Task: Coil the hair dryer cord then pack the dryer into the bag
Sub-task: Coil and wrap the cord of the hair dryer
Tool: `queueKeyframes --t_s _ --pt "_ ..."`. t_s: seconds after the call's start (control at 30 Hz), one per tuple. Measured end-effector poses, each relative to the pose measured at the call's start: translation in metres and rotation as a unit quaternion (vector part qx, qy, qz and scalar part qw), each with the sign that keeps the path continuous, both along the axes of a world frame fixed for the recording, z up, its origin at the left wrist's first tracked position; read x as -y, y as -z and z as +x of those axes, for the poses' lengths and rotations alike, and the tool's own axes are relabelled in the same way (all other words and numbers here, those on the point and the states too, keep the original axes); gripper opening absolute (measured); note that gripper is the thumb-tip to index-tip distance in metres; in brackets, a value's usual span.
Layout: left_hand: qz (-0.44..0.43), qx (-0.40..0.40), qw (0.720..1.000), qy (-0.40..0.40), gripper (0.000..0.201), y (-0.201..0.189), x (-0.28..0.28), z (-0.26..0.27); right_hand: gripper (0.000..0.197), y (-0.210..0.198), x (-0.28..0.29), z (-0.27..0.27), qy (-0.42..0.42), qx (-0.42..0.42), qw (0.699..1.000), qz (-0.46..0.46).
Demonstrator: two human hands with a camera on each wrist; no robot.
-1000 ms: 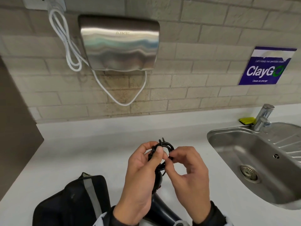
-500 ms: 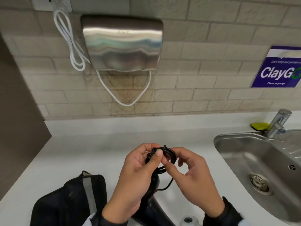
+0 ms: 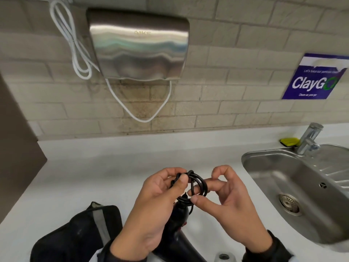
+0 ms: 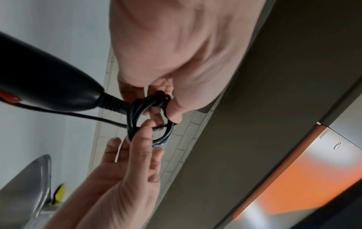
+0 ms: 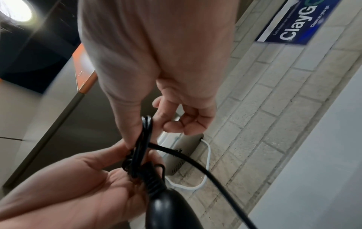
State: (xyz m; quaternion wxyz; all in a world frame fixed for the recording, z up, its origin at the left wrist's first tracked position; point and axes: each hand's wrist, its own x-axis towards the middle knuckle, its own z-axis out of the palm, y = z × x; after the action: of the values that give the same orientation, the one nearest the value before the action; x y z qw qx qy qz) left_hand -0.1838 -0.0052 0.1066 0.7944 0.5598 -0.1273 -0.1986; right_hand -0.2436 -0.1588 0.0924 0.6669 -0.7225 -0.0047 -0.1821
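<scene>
**Cord coil held over the counter, dryer not yet bagged**

I saw the left hand (image 3: pixel 151 203) pinching a small coil of the black cord (image 3: pixel 196 186) between thumb and fingers, above the white counter (image 3: pixel 94 176). The right hand (image 3: pixel 232 208) had a finger through the loops and its thumb against them. The hair dryer (image 4: pixel 45 80) hung just below. A loose tail trailed free; I judged it could spring the coil open if the pinch eased. The black bag (image 3: pixel 75 233) lay at lower left, and I could not tell whether it held anything.
</scene>
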Motion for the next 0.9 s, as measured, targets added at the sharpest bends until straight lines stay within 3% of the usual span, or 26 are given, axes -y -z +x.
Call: queueKeyframes --t_s 0.13,0.27,0.5,0.67,0.77,0.9 --pt "0.026 -0.016 0.999 0.024 0.019 0.0 0.0 0.002 0.042 0.0 -0.004 -0.003 0.061 0.05 0.992 -0.098" --pt "0.016 -0.016 0.999 0.03 0.018 -0.002 -0.001 0.003 0.035 0.007 -0.02 -0.002 0.165 0.137 0.951 -0.225" --pt "-0.023 -0.045 0.999 0.002 0.022 -0.002 -0.003 0.002 0.018 0.02 -0.053 0.006 0.341 0.223 0.86 -0.308" --pt "-0.026 -0.045 0.999 -0.009 0.024 0.001 -0.002 0.001 0.013 0.027 -0.058 0.007 0.385 0.213 0.828 -0.347" --pt "-0.007 0.021 0.999 -0.038 0.02 0.003 0.003 -0.002 0.013 0.022 -0.059 0.003 0.369 0.189 0.854 -0.313" --pt "0.099 0.213 0.966 -0.112 0.016 0.015 0.007 -0.001 0.013 -0.001 -0.056 -0.008 0.266 0.005 0.95 -0.163"
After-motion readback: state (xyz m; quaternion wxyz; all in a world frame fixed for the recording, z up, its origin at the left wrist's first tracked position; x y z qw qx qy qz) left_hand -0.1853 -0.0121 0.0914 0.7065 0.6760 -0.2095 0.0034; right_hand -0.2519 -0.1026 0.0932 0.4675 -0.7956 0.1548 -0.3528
